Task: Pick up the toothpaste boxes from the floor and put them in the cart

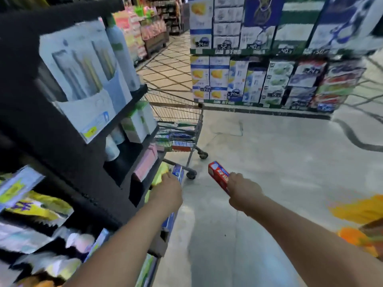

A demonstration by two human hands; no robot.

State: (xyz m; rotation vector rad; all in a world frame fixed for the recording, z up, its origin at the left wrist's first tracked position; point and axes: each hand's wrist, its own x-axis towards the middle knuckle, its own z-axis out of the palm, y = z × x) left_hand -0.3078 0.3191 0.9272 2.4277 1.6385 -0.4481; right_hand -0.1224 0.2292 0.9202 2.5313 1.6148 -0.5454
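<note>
Shelving stands at the left, and the cart waits just beside it, ahead of both arms, with boxes already inside. Each hand carries one toothpaste box lengthwise toward it, probably for easy dropping: the right hand grips a red box, the left hand a blue box.

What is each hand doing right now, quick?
Left hand: fingers gripping a blue toothpaste box.
Right hand: fingers gripping a red toothpaste box.
Both are held out toward the cart.
</note>
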